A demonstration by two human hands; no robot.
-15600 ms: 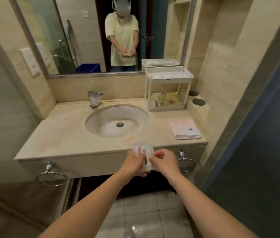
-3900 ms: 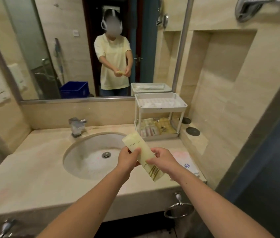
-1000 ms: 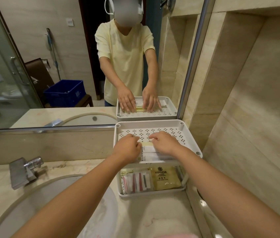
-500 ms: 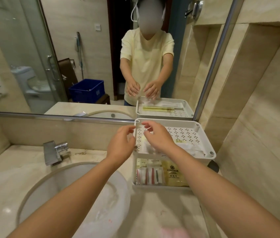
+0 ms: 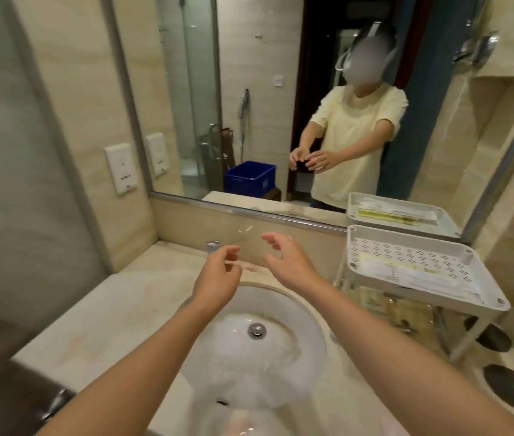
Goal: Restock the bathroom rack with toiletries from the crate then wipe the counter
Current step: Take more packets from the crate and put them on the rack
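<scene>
The white two-tier rack (image 5: 438, 305) stands on the counter (image 5: 129, 306) at the right, against the mirror. Pale packets (image 5: 406, 275) lie flat on its perforated top shelf, and more packets (image 5: 372, 302) show on the lower shelf. My left hand (image 5: 217, 276) and my right hand (image 5: 284, 259) hover empty above the far rim of the sink (image 5: 258, 335), left of the rack, fingers loosely curled. The blue crate (image 5: 249, 179) appears only as a reflection in the mirror, on a stool behind me.
The faucet (image 5: 213, 246) stands behind my left hand. Two black round discs (image 5: 513, 388) lie on the counter's right ledge beyond the rack. A wall socket plate (image 5: 122, 168) sits left of the mirror. A pink blur (image 5: 243, 421) shows at the bottom edge.
Both hands have left the rack's top shelf and moved left over the sink, empty. The long packet stays on the top shelf. My view has swung left.
</scene>
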